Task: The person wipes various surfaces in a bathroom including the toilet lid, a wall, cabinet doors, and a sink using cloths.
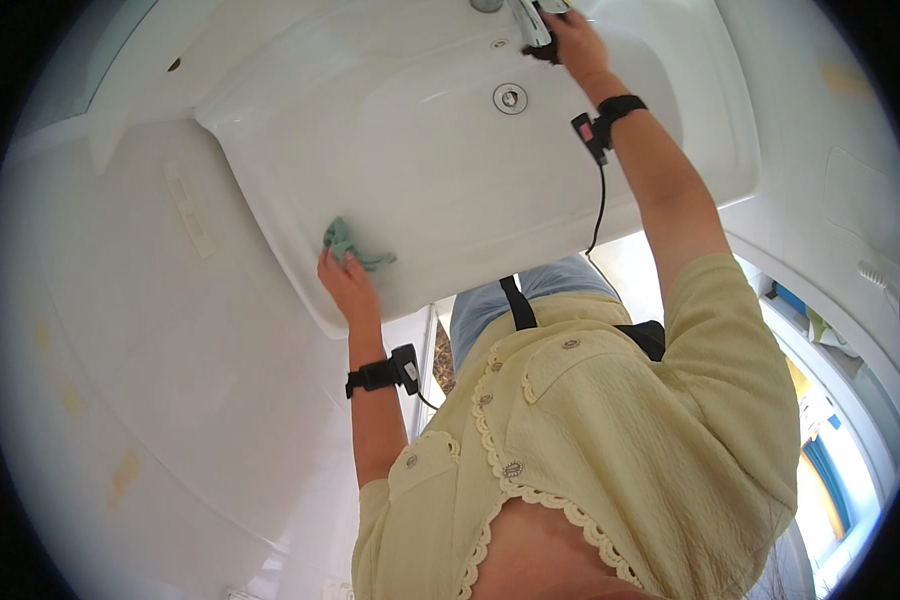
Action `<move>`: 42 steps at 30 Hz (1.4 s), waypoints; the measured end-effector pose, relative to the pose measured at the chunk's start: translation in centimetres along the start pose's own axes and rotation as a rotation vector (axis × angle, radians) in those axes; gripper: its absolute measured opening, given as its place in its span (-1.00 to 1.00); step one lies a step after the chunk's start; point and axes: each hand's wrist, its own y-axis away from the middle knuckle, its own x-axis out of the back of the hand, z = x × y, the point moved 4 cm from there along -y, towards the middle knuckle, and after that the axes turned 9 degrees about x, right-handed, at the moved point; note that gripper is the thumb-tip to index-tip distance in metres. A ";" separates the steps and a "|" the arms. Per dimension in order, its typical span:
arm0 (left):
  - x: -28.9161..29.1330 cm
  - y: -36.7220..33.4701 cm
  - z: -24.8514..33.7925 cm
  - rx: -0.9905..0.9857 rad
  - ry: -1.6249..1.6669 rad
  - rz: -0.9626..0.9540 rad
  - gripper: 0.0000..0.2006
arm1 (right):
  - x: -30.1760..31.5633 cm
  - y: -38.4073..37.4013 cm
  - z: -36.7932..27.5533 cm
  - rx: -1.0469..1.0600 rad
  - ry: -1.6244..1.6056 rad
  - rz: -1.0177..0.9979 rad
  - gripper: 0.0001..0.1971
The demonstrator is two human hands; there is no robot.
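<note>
At the left end of a white washbasin [440, 190], my left hand [350, 287] has its fingers closed on a crumpled green cloth [342, 243], and part of the cloth trails onto the basin surface. My right hand [580, 47] reaches to the chrome faucet [531, 24] at the far side. Its fingers are curled round a dark, soft-looking piece [544, 50] pressed against the faucet; whether this is a cloth or a scrubber, I cannot tell. Below the faucet, a round metal drain [510, 98] sits in the basin floor.
A white wall panel [170, 350] borders the basin on the left. To the right, a small brush [872, 273] rests by the white wall, near a shelf opening with coloured items. Both wrists wear black straps [375, 376] with cables.
</note>
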 end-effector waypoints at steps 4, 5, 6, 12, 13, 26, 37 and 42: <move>-2.7 0.1 1.7 -0.137 -0.206 -0.194 -0.45 | -0.1 1.2 7.5 -0.317 0.232 0.019 -0.68; -2.7 0.2 1.4 -0.128 -0.217 -0.195 -0.45 | -0.6 1.6 8.1 -0.458 0.216 -0.007 -0.66; -2.9 0.2 2.0 -0.168 -0.261 -0.181 -0.44 | -0.7 1.4 8.6 -0.461 0.214 -0.010 -0.66; -3.7 -1.4 4.3 -0.271 -0.386 -0.073 -0.42 | -5.8 0.1 5.6 -0.507 -0.157 0.194 -0.45; -3.3 -1.3 3.9 -0.262 -0.420 -0.031 -0.43 | -6.7 0.7 2.7 -0.523 -0.181 0.249 -0.40; -3.9 -1.7 4.9 -0.293 -0.376 -0.044 -0.39 | -10.6 3.9 -6.2 -0.592 -0.519 0.024 -0.32; -4.1 -1.4 3.3 -0.280 -0.423 -0.088 -0.36 | -11.8 11.9 -18.1 0.456 -0.540 -1.045 -0.59; -4.6 -2.0 3.8 -0.311 -0.409 -0.084 -0.37 | -8.1 11.9 -3.1 0.417 -0.157 -0.907 -0.62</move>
